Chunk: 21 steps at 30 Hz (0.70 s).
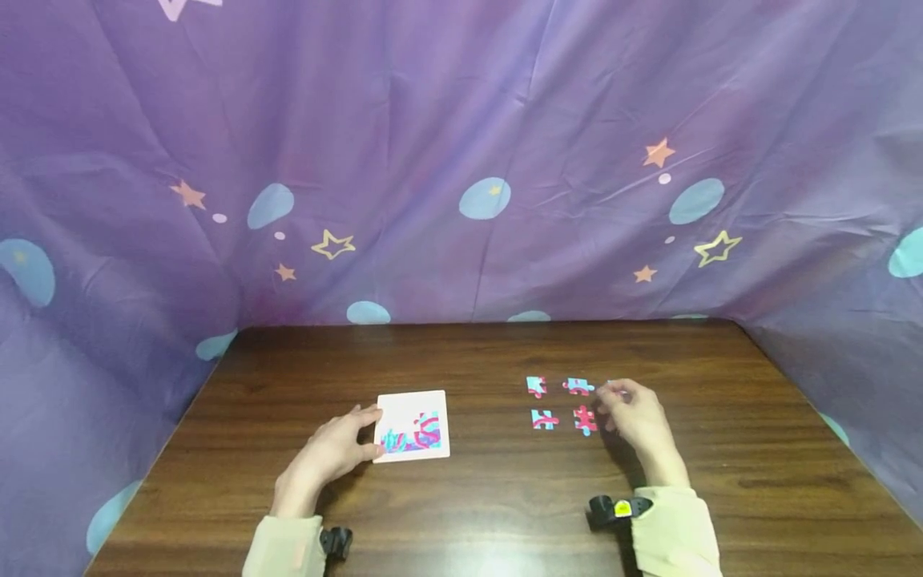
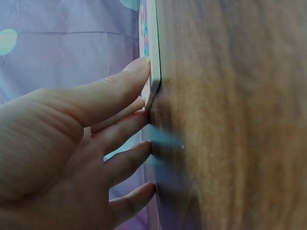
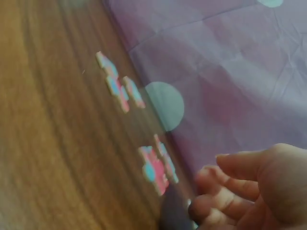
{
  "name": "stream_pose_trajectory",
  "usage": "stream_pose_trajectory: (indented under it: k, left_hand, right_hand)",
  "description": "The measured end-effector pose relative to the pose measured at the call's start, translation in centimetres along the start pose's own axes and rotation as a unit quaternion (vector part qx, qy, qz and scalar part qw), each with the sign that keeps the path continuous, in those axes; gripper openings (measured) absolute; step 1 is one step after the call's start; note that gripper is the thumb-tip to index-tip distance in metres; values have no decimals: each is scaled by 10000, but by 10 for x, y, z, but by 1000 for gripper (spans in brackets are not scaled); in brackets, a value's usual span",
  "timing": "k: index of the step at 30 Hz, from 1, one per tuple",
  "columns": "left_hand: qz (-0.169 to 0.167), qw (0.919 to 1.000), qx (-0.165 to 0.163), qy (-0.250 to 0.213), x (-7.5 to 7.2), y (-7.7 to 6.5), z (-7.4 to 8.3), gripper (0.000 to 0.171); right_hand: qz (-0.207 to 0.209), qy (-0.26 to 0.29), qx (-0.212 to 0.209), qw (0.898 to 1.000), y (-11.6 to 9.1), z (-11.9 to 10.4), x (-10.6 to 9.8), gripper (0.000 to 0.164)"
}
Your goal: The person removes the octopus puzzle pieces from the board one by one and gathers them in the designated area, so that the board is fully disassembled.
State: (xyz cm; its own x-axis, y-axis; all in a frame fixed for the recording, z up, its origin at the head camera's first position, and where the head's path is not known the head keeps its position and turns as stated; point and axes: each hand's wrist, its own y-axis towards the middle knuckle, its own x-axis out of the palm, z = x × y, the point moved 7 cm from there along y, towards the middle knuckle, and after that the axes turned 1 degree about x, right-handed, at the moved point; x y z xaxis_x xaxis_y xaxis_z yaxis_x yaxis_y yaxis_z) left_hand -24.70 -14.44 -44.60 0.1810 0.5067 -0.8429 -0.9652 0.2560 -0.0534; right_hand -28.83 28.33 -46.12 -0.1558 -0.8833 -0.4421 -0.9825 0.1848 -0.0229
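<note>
My left hand (image 1: 328, 449) rests at the left edge of a square white puzzle board (image 1: 404, 403). In the left wrist view its thumb touches the board's rim (image 2: 154, 72), while the other fingers spread beside it onto the table. Pink, blue and purple pieces (image 1: 427, 433) fill the lower part of the board. To the right, my right hand (image 1: 634, 417) hovers with loosely bent fingers beside several loose jigsaw pieces. Nearest to it are a pink piece (image 1: 585, 420) and a blue-and-pink piece (image 1: 577, 386). Another piece (image 3: 190, 203) is mostly hidden behind its fingertips.
Two more loose pieces lie farther left, an upper one (image 1: 536, 385) and a lower one (image 1: 543, 419). Everything sits on a dark brown wooden table (image 1: 476, 513). A purple cloth (image 1: 433, 160) with stars and blue spots hangs behind and along both sides.
</note>
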Motion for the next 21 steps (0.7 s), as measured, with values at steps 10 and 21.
stream_pose_trajectory:
  k: [10, 21]
  left_hand:
    - [-47, 10000, -17, 66, 1, 1, -1, 55]
    - [-37, 9998, -87, 174, -2, 1, 2, 55]
  right_hand:
    - [-67, 354, -874, 9955, -15, -47, 8, 26]
    - [-228, -285, -1590, 9866, -35, -100, 24, 19]
